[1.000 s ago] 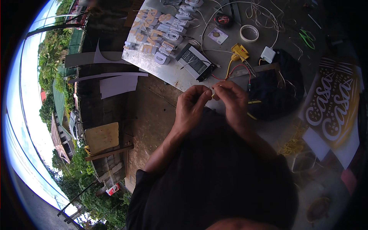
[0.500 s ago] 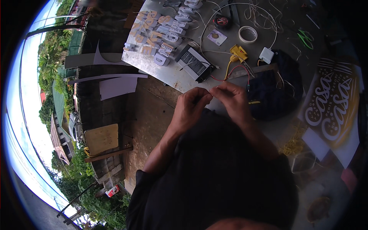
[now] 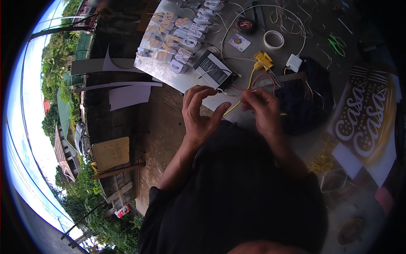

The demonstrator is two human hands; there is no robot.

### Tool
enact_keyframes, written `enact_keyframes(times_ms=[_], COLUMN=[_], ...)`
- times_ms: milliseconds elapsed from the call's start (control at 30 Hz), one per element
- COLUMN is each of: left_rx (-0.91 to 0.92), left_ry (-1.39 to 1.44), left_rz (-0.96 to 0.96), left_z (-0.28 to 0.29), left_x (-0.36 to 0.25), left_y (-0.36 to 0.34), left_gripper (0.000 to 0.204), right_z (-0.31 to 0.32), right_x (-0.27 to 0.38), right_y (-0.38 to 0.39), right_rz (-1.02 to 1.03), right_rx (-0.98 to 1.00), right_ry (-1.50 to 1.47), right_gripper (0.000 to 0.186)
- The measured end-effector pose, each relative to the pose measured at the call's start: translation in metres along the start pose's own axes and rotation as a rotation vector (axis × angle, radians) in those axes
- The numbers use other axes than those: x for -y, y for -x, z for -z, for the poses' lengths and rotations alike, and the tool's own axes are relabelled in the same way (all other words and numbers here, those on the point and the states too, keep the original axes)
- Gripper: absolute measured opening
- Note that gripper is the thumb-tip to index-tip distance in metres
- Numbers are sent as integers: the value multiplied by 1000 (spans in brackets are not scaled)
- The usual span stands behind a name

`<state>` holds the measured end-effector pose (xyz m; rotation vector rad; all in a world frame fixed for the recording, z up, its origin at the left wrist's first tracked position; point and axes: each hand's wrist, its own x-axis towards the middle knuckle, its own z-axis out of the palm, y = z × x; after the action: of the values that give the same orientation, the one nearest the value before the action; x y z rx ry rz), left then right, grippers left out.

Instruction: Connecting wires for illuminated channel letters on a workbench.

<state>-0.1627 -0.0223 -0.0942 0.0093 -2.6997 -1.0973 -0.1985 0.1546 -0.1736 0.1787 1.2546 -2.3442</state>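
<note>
My left hand (image 3: 201, 112) is raised near the table's front edge, fingers curved and apart from the thumb, with nothing visible between them. To its right, my right hand (image 3: 263, 111) is closed in a pinch; whatever its fingertips hold is too small to make out. A red wire (image 3: 268, 75) loops just above those fingertips. A yellow wire (image 3: 232, 109) shows between the two hands and runs up to a yellow clamp (image 3: 263, 58). Beyond my left hand lies a black-and-white power supply box (image 3: 214, 70). A dark cloth bundle (image 3: 315, 101) sits right of my right hand.
Block letters (image 3: 179, 36) crowd the table's far left. A tape measure (image 3: 245, 25), a tape roll (image 3: 273, 39), a white adapter (image 3: 294, 62) and green-handled scissors (image 3: 337, 44) lie farther back among loose cables. A lettered stencil sheet (image 3: 363, 118) is at right.
My hands, fingertips together before, have parted. The left has opened and shifted left; the right remains pinched, slightly lower. The yellow wire now shows between them, and the red wire's loop has changed shape.
</note>
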Motion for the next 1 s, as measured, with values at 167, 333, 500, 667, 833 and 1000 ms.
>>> enact_keyframes(times_ms=[167, 333, 500, 667, 833, 1000], left_rx=[331, 162, -19, -160, -327, -383], left_ry=[573, 865, 937, 975, 932, 953], left_rz=[649, 582, 602, 573, 476, 440], left_z=[-1, -25, -23, -19, -1, 16], left_x=[14, 1, 4, 5, 4, 3], left_y=[17, 12, 5, -6, -19, -26], left_gripper=[37, 31, 27, 26, 31, 27], right_z=[-12, -20, -22, -23, -21, -18], right_x=[4, -7, -13, -14, -18, -24], right_y=[8, 18, 24, 22, 20, 22], right_rz=[-22, 14, 77, -8, 7, -11], right_rx=[-182, -127, -72, -108, -100, -85], right_ry=[-324, -332, -266, -338, -326, -304], right_gripper=[12, 12, 12, 9, 10, 11])
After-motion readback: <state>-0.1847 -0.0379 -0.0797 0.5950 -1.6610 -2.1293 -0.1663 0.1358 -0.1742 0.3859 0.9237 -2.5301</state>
